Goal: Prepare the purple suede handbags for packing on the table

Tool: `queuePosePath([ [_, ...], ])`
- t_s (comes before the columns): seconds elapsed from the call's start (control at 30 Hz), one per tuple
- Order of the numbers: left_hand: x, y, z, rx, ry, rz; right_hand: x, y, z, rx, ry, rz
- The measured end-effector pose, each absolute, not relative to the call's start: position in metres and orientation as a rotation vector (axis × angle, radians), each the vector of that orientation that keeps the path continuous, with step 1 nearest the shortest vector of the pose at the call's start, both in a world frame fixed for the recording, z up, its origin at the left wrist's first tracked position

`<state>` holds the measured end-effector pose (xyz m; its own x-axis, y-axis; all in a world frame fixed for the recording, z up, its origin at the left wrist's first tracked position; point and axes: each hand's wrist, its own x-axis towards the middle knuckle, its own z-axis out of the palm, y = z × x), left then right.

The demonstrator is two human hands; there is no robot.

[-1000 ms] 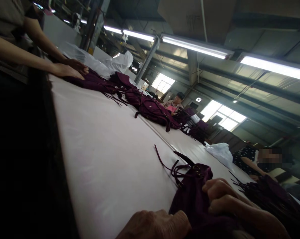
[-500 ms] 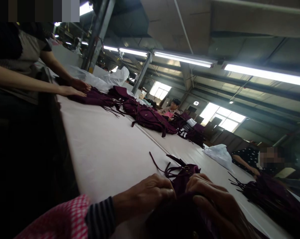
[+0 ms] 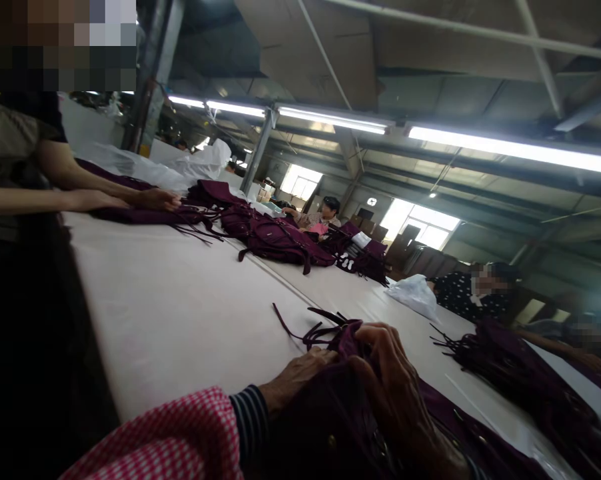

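Note:
A dark purple fabric item point(image 3: 325, 413) with metal fittings and thin straps lies at the bottom centre, on the near part of the pale table point(image 3: 180, 313). My left hand point(image 3: 300, 377), below a striped cuff and a red checked sleeve, reaches to its upper edge; the fingertips are tucked behind the cloth. Curled over the same edge from the right, my right hand point(image 3: 395, 387) grips the fabric. Loose straps point(image 3: 300, 330) stick out beyond both hands.
Purple items point(image 3: 275, 240) lie along the table's far side, more point(image 3: 525, 373) at the right. A person's hands point(image 3: 150, 199) rest on purple cloth at the left. Other people are across the table, near a plastic bag point(image 3: 413, 297).
My left hand has moved in behind the fabric's edge, and more of the item shows at the bottom. The view has shifted, and the left person's hands have moved over their cloth.

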<state>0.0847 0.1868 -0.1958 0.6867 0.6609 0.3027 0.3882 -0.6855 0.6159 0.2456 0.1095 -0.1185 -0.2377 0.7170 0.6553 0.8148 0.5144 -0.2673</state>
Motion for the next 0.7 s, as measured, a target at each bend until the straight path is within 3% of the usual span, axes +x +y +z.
queuePosePath([
  [0.17, 0.092, 0.194, -0.210, 2.694, 0.794, 0.779, 0.254, 0.123, -0.152, -1.642, -1.753, 0.192],
  [0.27, 0.095, 0.197, -0.215, 2.732, 0.808, 0.783, 0.252, 0.131, -0.164, -1.641, -1.756, 0.320],
  [0.7, 0.099, 0.204, -0.224, 2.714, 0.816, 0.775, 0.248, 0.130, -0.175, -1.454, -1.943, -0.259],
])
